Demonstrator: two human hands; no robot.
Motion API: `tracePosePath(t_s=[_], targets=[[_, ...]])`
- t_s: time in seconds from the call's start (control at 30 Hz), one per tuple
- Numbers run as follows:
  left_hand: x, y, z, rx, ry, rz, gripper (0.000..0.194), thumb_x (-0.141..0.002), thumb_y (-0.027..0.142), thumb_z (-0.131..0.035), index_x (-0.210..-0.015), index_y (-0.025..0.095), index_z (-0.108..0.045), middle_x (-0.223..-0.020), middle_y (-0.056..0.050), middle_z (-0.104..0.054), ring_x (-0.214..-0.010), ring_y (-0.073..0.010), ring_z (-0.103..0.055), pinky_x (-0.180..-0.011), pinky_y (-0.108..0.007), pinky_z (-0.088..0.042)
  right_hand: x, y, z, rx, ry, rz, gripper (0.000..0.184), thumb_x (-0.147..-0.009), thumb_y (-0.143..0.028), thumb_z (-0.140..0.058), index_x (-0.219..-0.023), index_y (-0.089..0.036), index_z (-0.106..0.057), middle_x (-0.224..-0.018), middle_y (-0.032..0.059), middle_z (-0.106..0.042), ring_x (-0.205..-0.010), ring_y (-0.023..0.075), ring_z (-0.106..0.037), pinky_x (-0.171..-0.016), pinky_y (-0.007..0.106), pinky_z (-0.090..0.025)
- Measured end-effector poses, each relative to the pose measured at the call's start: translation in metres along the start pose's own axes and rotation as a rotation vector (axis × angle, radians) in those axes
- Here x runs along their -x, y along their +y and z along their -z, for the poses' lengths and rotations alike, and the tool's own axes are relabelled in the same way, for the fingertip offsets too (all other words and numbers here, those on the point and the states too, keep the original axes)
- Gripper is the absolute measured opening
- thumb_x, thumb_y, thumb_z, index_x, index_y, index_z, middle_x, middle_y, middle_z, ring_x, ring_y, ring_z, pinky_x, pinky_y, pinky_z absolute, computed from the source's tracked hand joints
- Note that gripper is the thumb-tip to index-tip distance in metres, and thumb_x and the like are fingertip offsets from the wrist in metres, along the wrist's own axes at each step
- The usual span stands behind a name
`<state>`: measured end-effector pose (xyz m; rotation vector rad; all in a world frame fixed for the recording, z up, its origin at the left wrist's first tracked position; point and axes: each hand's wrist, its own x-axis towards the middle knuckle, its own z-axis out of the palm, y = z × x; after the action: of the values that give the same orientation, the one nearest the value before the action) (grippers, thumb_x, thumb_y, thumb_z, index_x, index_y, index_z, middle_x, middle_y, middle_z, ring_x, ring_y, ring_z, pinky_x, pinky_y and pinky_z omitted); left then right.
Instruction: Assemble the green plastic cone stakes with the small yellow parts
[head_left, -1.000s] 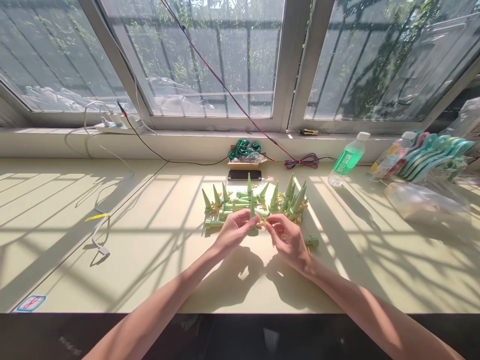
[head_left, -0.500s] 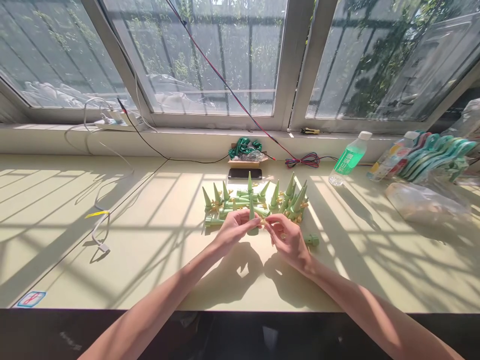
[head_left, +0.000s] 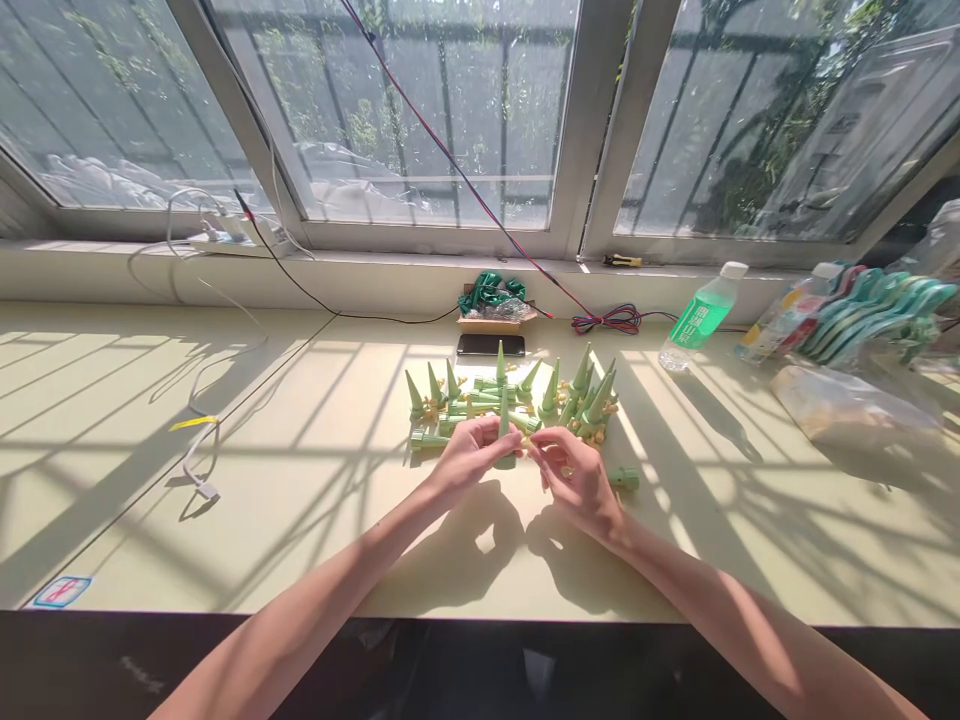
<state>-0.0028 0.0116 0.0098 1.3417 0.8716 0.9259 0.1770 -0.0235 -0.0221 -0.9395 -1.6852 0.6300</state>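
Note:
My left hand [head_left: 471, 458] is closed around a green plant watering spike [head_left: 504, 412], held upright with its point up. From the right, my right hand [head_left: 576, 478] pinches a small yellowish piece [head_left: 527, 441], apparently the spike's valve, against its side; the fingertips partly hide it. Just behind my hands stands a cluster of similar green spikes [head_left: 550, 395], some upright and some lying down, with small orange-yellow valves on them. Another green piece [head_left: 622, 479] lies beside my right hand.
A black phone [head_left: 491, 346] lies behind the spikes, before a small box of green material [head_left: 493, 300]. To the right stand a green-labelled bottle [head_left: 701, 318], a plastic bag [head_left: 847, 405] and stacked teal items [head_left: 874, 310]. A white cable [head_left: 199, 470] lies at left.
The view has shifted very slightly. Both hands keep the same hold on the spike and the small yellowish piece.

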Motion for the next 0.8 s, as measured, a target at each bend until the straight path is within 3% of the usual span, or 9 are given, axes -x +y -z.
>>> tracePosePath(t_s=[0.23,0.8], targets=[[-0.0009,-0.0015,0.0008,-0.004,0.001,-0.011,0.037,-0.076,0.047,-0.081,-0.083,0.012,-0.071,-0.073,-0.006,-0.07,-0.071,-0.0165,-0.065,-0.057,-0.022,-0.046,-0.0001,0.0007,-0.0001,0.002,-0.004,-0.004,0.012,-0.097,-0.029,-0.058,-0.101,-0.018,-0.062,-0.082,0.0071,-0.069,-0.057,0.0141,-0.059,-0.049,0.027,-0.051],[0.0,-0.0032,0.0014,0.025,-0.068,-0.078,0.029,-0.082,0.04,-0.077,-0.087,0.013,-0.073,-0.081,-0.005,-0.071,-0.076,-0.0143,-0.065,-0.074,-0.025,-0.051,-0.002,-0.0029,0.0015,0.0,-0.053,-0.012,0.015,-0.099,-0.031,-0.055,-0.1,-0.017,-0.062,-0.08,0.006,-0.068,-0.056,0.0133,-0.059,-0.049,0.026,-0.049]])
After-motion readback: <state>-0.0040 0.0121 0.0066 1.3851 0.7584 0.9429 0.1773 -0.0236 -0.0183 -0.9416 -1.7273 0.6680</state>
